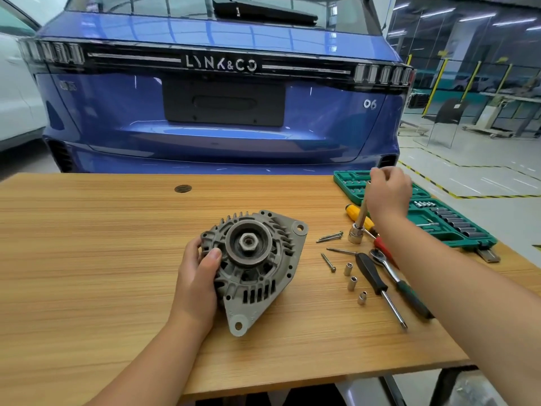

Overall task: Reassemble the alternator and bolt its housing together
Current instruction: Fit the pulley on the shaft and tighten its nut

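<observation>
A grey alternator (257, 276) lies pulley-up on the wooden table (102, 244). My left hand (199, 276) grips its left side, thumb on the front housing. My right hand (388, 191) holds the top of an extension bar (363, 212) that carries a large socket (355, 234), standing near the green socket case. Long housing bolts (329, 237) lie on the table to the right of the alternator, one more (328, 262) nearer me.
A ratchet (395, 276), a black-handled screwdriver (377, 285), a yellow-handled tool (355, 213) and three small sockets (352, 282) lie at the right. The open green socket case (439, 218) sits at the table's far right corner. A blue car (222, 98) stands behind the table.
</observation>
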`<state>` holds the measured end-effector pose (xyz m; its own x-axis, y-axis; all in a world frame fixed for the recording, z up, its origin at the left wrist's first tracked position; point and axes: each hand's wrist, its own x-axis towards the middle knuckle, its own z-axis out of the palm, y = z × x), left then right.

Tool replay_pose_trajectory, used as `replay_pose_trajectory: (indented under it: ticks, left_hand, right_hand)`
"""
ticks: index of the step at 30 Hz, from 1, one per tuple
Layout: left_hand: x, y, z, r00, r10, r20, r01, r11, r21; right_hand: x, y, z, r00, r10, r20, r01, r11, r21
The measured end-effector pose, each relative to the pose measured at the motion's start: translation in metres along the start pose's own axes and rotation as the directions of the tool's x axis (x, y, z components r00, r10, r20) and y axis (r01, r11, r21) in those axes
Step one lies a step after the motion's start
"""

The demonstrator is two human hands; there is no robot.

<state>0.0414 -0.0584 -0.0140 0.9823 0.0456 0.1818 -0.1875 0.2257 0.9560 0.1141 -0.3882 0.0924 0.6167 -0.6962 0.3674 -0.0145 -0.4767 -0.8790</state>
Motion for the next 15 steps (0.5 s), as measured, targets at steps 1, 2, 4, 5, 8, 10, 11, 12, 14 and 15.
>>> replay_pose_trajectory:
  ticks: [1,2,4,5,8,10,11,12,14,15]
  left_hand:
    - [0.0,0.001,0.001,1.0,-0.001,0.0,0.001,1.0,0.003]
    - [-0.001,0.003,0.002,1.0,-0.002,0.0,0.002,1.0,0.006]
    - [-0.003,0.006,0.004,1.0,-0.008,-0.002,0.008,1.0,0.018]
    - [-0.004,0.008,0.004,1.0,-0.012,-0.002,0.012,1.0,0.018]
    - [-0.007,0.015,0.007,0.999,-0.045,-0.004,0.045,0.999,0.009]
    - [-0.009,0.02,0.007,0.996,-0.084,0.008,0.084,0.996,0.007]
    - [-0.011,0.023,0.007,0.994,-0.111,0.016,0.111,0.994,0.022]
    - [-0.013,0.026,0.006,0.989,-0.144,0.02,0.143,0.989,0.047]
    - [-0.016,0.031,0.006,0.975,-0.224,-0.002,0.224,0.971,0.082]
    - [-0.016,0.033,0.007,0.963,-0.269,-0.023,0.27,0.959,0.086]
  right_hand:
    - [-0.007,-0.005,-0.004,0.986,-0.165,-0.033,0.163,0.986,-0.044]
    - [-0.017,-0.011,-0.007,0.952,-0.303,-0.031,0.302,0.953,-0.032]
    - [-0.042,-0.027,-0.007,0.881,-0.468,0.068,0.464,0.883,0.067]
    - [-0.056,-0.035,-0.006,0.853,-0.492,0.174,0.481,0.871,0.106]
    - [-0.091,-0.054,0.007,0.704,-0.326,0.631,0.39,0.92,0.04]
    - [-0.104,-0.06,0.018,0.57,-0.105,0.815,0.292,0.953,-0.081]
    - [-0.107,-0.061,0.022,0.518,-0.02,0.855,0.22,0.969,-0.11]
    - [-0.107,-0.061,0.025,0.478,0.039,0.877,0.129,0.985,-0.114]
    - [-0.104,-0.06,0.028,0.404,0.097,0.909,-0.033,0.995,-0.092]
    - [-0.103,-0.059,0.028,0.369,0.105,0.923,-0.075,0.994,-0.083]
